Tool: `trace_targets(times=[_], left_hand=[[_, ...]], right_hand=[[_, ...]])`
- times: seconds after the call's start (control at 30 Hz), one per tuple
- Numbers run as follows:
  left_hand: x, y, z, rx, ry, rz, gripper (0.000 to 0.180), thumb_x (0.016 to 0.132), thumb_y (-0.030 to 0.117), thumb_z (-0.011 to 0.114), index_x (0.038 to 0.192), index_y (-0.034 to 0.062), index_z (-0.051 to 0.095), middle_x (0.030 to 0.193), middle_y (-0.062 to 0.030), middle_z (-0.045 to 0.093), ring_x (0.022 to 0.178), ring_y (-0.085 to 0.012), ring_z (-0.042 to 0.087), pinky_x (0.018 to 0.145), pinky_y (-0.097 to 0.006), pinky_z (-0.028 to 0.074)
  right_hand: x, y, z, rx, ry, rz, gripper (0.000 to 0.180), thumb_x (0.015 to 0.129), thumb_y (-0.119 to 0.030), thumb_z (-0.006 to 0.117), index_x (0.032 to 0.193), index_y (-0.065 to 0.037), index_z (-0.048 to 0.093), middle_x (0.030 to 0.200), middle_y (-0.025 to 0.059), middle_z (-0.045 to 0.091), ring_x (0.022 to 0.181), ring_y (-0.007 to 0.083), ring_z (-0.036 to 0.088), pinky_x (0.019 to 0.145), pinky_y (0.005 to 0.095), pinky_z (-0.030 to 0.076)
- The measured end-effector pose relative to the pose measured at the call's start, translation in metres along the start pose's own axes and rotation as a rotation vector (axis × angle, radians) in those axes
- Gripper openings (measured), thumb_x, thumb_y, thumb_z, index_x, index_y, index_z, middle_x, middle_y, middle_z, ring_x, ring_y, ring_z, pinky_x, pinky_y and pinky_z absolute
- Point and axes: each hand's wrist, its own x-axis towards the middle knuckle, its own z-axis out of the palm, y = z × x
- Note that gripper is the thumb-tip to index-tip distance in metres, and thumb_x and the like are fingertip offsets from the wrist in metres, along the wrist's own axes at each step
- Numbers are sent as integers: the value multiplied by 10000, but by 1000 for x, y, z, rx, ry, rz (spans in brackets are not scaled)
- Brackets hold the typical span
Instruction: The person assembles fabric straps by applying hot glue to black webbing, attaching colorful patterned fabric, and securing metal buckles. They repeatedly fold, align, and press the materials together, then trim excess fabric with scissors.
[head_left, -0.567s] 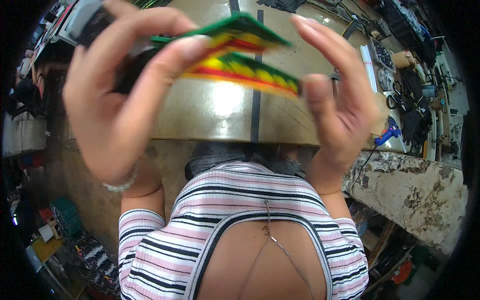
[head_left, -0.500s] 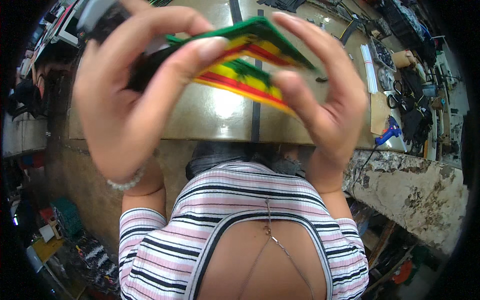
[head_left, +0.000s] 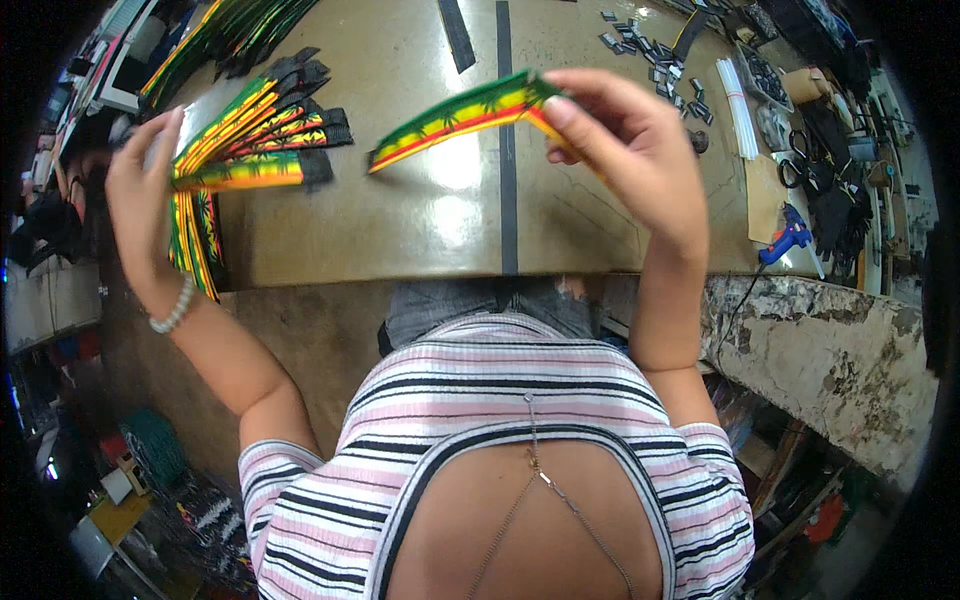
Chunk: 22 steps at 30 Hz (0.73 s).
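My right hand (head_left: 640,165) pinches a printed strap (head_left: 460,115) near its bend, over the middle of the table. The strap is green, yellow and red with dark palm-tree shapes. One part of it reaches left to a dark end; the other hangs down behind my fingers. My left hand (head_left: 145,190) is at the left, its fingers stretched out beside a fanned pile of similar straps (head_left: 235,130). On the pile, one strap with a black end (head_left: 250,172) points toward the right, its other end close against my left fingers. My left fingertips are slightly blurred.
Small dark metal-looking pieces (head_left: 650,50) are scattered at the far right of the table (head_left: 340,235). Beyond them lie white sticks (head_left: 737,110), black-handled scissors (head_left: 790,174) and a blue glue gun (head_left: 787,237). A dark strip (head_left: 507,140) runs down the table's middle.
My hands have parted. The left has moved down and left to the pile, off the strap that both hands were bending. The right still holds a strap, now lower and opened wider.
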Motion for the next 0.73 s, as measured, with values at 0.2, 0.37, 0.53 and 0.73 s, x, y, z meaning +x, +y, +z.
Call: trace_targets(times=[0.2, 0.37, 0.53, 0.73], left_hand=[[-56, 92, 146, -284, -337, 376, 364, 923, 392, 624, 1116, 94, 702, 900, -156, 585, 966, -291, 521, 816, -385, 407], [-64, 107, 175, -377, -506, 46, 382, 880, 410, 667, 964, 39, 708, 785, -176, 612, 760, -308, 571, 681, -405, 443], [-73, 100, 207, -225, -505, -7, 351, 859, 390, 675, 922, 47, 709, 846, -233, 657, 853, -384, 646, 751, -444, 500], [-73, 103, 209, -156, -521, -79, 369, 840, 414, 691, 920, 55, 712, 880, -226, 667, 849, -386, 652, 754, -458, 500]], right_hand=[[-4, 36, 7, -138, 8, 70, 248, 936, -157, 668, 1121, 8, 677, 876, 25, 683, 741, 62, 598, 657, 203, 481], [-10, 78, 11, -145, 244, 81, 243, 893, -184, 711, 1046, 5, 712, 819, 2, 679, 712, 57, 582, 658, 212, 484], [-9, 115, 18, -581, 310, 42, 209, 864, -172, 725, 1016, -28, 725, 893, 95, 727, 787, 154, 668, 722, 295, 516], [-10, 118, 17, -778, 243, 37, 271, 860, -241, 733, 1063, -63, 726, 1057, 129, 722, 941, 204, 689, 925, 297, 461]])
